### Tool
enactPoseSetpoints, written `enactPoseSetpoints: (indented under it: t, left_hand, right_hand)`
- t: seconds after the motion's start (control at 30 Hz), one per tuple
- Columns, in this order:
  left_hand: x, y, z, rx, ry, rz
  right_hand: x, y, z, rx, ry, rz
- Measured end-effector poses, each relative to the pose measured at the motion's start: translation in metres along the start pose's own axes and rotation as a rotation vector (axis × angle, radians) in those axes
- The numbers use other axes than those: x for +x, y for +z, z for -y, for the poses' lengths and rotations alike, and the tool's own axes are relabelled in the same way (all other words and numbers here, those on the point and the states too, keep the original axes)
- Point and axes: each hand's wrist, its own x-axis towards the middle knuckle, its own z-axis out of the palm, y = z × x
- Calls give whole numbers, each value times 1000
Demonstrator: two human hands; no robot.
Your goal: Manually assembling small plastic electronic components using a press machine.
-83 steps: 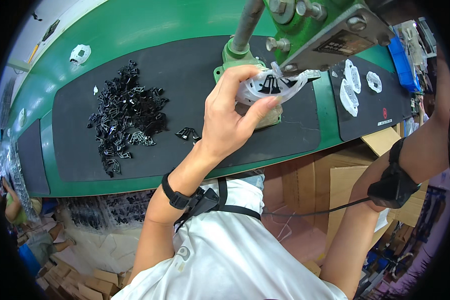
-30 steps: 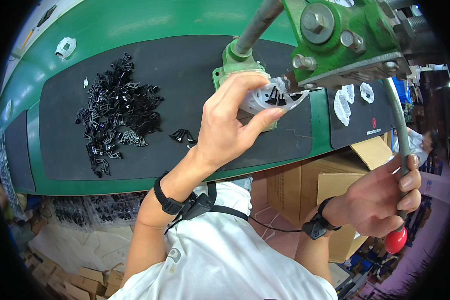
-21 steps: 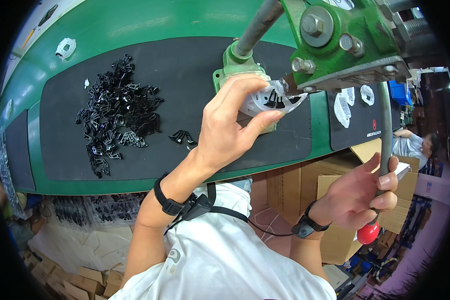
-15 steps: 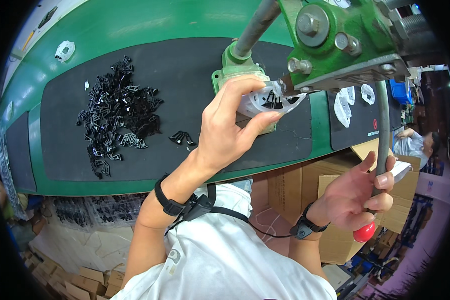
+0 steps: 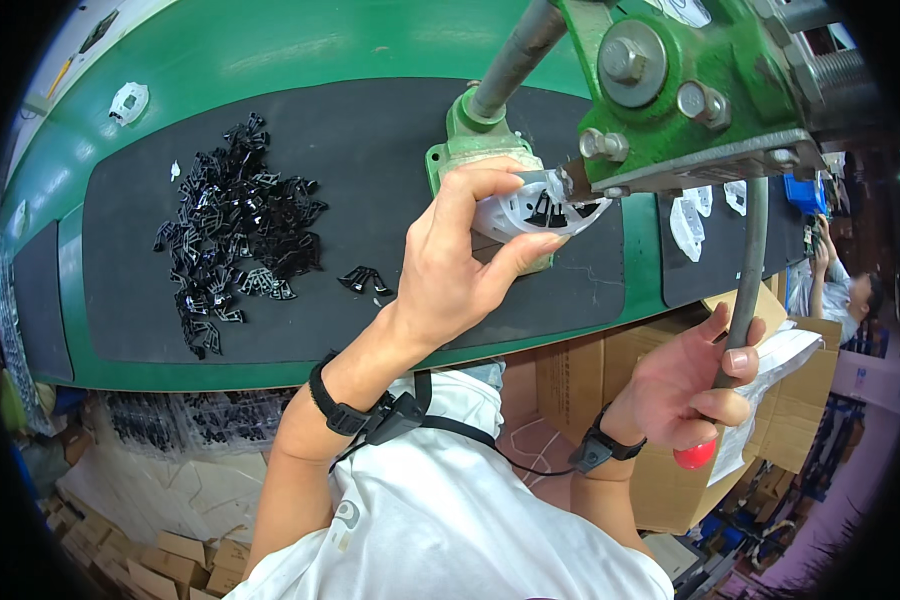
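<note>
My left hand [image 5: 448, 255] is closed on a white translucent plastic shell [image 5: 503, 217], thumb at the near edge and fingers at the far edge. Inside the shell shows a black slotted plastic piece [image 5: 544, 212]. The shell sits beneath the tip of a green hand press [image 5: 660, 110]; whether the tip touches it I cannot tell. My right hand [image 5: 685, 385] is wrapped round the press's grey lever [image 5: 752, 270], just above its red ball knob [image 5: 696, 455]. A loose black piece [image 5: 365, 279] lies left of my left wrist.
Several black pieces are heaped [image 5: 235, 225] on the dark mat [image 5: 380, 130] at left. White shells [image 5: 686, 225] lie on another mat at right. Open cardboard boxes [image 5: 660, 490] stand below the table's right side. Another person [image 5: 845, 300] is at the far right.
My right hand has pulled the lever leftward, toward my body. The press head has shifted slightly down. My left hand and the shell stay nearly still. The other person's hands have risen.
</note>
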Motion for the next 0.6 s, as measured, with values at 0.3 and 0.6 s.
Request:
enactPoseSetpoints:
  t: [0.3, 0.6]
  left_hand:
    - [0, 1, -1, -18, -42, 8]
    - [2, 1, -4, -3, -19, -48]
  right_hand:
    - [-12, 10, -27, -146, -74, -4]
    - [-22, 19, -41, -23, -129, 16]
